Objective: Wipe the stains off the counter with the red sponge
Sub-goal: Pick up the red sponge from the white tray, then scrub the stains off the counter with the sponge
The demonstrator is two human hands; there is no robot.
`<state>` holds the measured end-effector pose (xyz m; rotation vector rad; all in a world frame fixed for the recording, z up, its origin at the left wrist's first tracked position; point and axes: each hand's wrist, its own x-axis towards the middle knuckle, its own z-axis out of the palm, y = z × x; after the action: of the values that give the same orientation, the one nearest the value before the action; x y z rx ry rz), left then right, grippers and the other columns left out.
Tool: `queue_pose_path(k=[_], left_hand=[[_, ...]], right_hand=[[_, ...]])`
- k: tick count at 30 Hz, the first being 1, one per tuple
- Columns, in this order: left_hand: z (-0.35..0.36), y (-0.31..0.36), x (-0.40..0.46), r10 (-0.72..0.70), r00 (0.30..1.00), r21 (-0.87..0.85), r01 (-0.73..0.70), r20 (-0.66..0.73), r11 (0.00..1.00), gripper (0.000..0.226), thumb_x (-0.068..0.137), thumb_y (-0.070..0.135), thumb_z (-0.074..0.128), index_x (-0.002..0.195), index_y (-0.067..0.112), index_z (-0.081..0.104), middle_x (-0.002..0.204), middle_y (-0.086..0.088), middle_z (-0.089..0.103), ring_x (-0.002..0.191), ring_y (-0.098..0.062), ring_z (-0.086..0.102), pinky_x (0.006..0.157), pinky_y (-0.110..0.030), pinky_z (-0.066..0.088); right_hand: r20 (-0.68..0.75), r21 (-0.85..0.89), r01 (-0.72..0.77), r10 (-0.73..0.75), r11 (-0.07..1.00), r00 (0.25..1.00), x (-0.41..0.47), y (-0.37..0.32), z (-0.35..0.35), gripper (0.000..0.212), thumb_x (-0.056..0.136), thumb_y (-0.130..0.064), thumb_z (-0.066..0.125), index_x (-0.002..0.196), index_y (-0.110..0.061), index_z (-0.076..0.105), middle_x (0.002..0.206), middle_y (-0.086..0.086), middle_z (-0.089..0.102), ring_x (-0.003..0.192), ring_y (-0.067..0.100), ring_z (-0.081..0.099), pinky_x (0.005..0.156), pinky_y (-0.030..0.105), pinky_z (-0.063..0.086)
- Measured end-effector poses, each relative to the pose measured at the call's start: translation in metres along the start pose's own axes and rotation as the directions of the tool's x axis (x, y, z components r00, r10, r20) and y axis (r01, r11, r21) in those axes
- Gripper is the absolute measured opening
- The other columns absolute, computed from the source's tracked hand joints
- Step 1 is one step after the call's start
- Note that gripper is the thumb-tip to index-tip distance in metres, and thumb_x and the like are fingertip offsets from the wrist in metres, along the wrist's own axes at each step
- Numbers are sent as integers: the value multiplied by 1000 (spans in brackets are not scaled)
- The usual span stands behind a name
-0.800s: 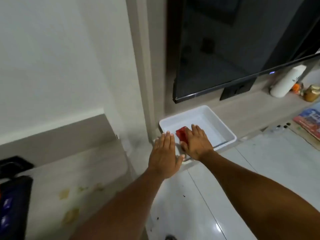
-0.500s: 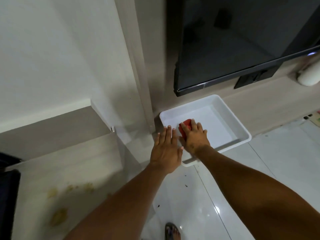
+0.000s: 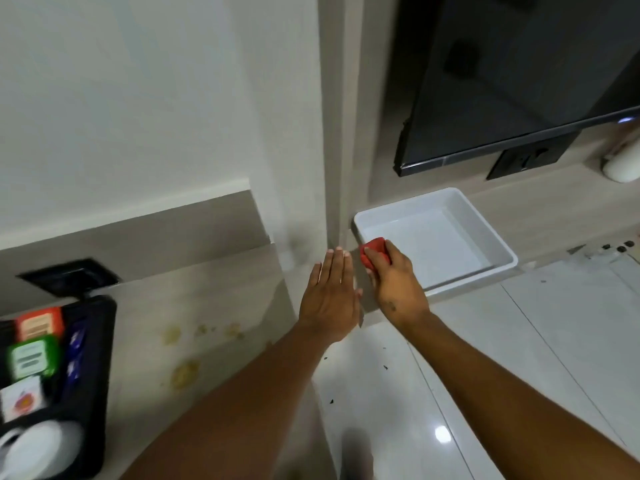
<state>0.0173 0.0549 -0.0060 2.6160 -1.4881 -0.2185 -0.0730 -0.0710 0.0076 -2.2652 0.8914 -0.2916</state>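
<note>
My right hand (image 3: 394, 285) grips the red sponge (image 3: 372, 254) and holds it over the near left corner of the white tray (image 3: 498, 244). Its fingers cover most of the sponge. My left hand (image 3: 330, 299) is flat with fingers together and holds nothing, hovering just left of the right hand near the counter's right edge. The beige counter (image 3: 138, 320) lies to the left. It carries yellowish stains: a large blotch (image 3: 185, 374), and smaller ones (image 3: 171, 334) in a row further back.
A black organiser tray (image 3: 93, 358) with colourful packets and a white cup sits at the counter's left. A dark screen (image 3: 519, 81) hangs above the white tray. A black socket plate (image 3: 69, 277) is set at the counter's back. Glossy white floor tiles (image 3: 485, 375) lie below.
My right hand has lifted the sponge from inside the tray towards its left corner. The view has swung left, bringing the stained counter and the black organiser into sight.
</note>
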Motion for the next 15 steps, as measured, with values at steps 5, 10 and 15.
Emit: queue_pose_path(k=[5,10,15], left_hand=[[-13,-44,-116,-32,996,-25,30,-85,999,72,107,37,43,162,3,13,171,-19,16,159,-34,11,128,-47,7],[4,-108,-262,-164,982,-60,159,-97,985,72,101,42,39,159,0,26,166,-24,29,155,-38,24,127,-52,19],[39,-177,-379,-253,967,-3,253,14,967,85,100,59,24,157,-4,26,164,-26,31,153,-40,29,125,-51,21]], right_hand=[[-1,-67,47,-47,997,999,-121,-60,57,44,104,-37,45,149,-35,41,163,5,28,147,27,31,117,46,38],[-1,95,-52,52,994,999,-250,-98,126,50,99,-56,42,146,-40,41,157,-2,38,142,22,38,117,41,35],[48,-146,-93,101,985,994,-328,-110,180,60,100,-65,24,152,-36,35,162,8,30,147,31,30,121,51,29]])
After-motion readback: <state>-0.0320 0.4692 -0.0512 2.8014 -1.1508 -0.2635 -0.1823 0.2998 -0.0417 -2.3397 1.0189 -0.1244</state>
